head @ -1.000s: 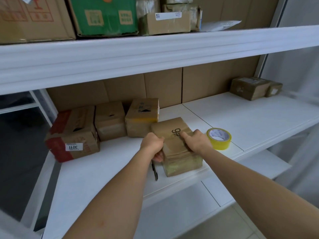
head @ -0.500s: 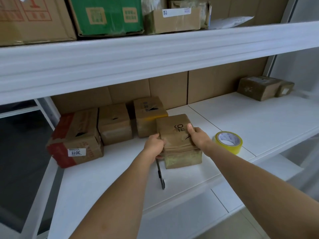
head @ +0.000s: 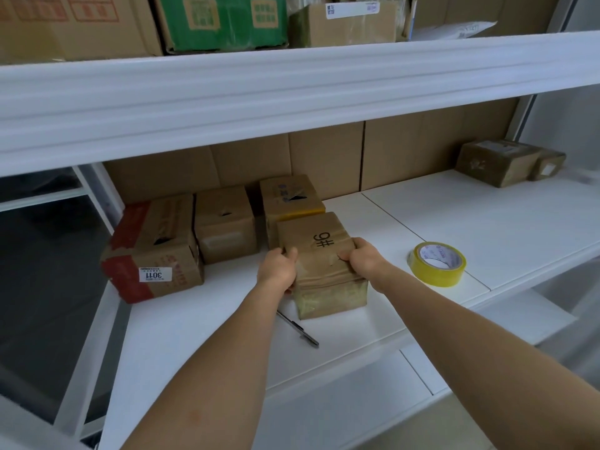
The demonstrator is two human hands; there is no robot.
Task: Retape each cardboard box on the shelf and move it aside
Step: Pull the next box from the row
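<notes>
A small cardboard box marked "#6" [head: 319, 254] stands on the white shelf [head: 454, 222], wrapped in glossy tape. My left hand [head: 277, 267] grips its left side and my right hand [head: 362, 261] grips its right side, fingers curled over the top edges. Behind it and to the left stand three boxes with torn tops: a yellow-taped box [head: 290, 198], a plain box [head: 224, 219] and a red-taped box labelled 3011 [head: 152, 251]. A roll of yellow tape [head: 436, 263] lies on the shelf to the right. A dark pen-like tool [head: 300, 329] lies by the held box.
Two taped boxes [head: 496, 160] sit at the far right of the shelf. An upper shelf [head: 292, 86] overhangs, carrying a green box [head: 224, 21] and brown cartons. Cardboard lines the back wall. A lower white shelf [head: 357, 401] lies below.
Both hands slid the "#6" box a little back toward the row of boxes and shifted from the top to its sides. The camera view moved slightly left.
</notes>
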